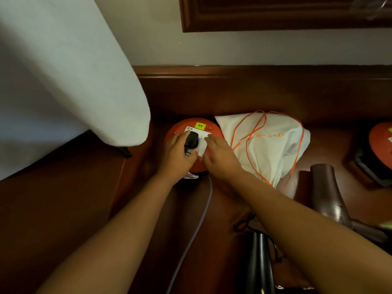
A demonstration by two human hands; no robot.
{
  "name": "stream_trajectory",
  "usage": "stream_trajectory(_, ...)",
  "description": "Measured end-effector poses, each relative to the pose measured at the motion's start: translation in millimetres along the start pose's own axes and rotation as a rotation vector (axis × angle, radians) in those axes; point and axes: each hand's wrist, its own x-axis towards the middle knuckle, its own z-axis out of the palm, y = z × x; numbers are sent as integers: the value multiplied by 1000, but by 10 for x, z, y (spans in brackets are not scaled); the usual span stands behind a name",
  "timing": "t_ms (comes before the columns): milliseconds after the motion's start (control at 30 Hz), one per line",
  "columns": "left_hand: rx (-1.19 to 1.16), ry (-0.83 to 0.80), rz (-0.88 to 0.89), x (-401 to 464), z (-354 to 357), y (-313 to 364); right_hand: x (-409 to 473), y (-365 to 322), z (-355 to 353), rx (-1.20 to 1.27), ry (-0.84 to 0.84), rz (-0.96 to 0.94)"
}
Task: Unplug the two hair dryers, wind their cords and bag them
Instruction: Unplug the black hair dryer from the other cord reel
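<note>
An orange round cable reel (214, 127) with a white socket plate (203, 145) sits on the brown wooden surface. A black plug (191, 141) is seated in the plate, and my left hand (177, 153) grips it. My right hand (220, 154) presses flat on the plate and reel beside the plug. A black hair dryer (259, 262) lies at the bottom, partly under my right forearm. A brown hair dryer (329, 194) lies to the right. A white drawstring bag (269, 145) with orange cords lies just right of the reel.
A white padded ironing board (63, 81) fills the upper left and overhangs the surface. A grey cable (197, 225) runs from the reel toward the bottom. A second orange reel (381, 136) shows at the right edge. A wooden back ledge (254, 71) borders the wall.
</note>
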Motion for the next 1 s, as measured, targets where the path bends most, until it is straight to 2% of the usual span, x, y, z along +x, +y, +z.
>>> stream_trajectory(233,57,-51,52,225,76,-179,131,108,181,-52,22,-60)
stream_trajectory(400,145,0,87,233,115,-238,146,163,248,-33,58,-51)
stream_trajectory(667,128,61,108,199,215,-343,156,205,344,-51,66,-29)
stream_trajectory(1000,109,58,82,185,218,-319,173,231,348,-79,77,-24)
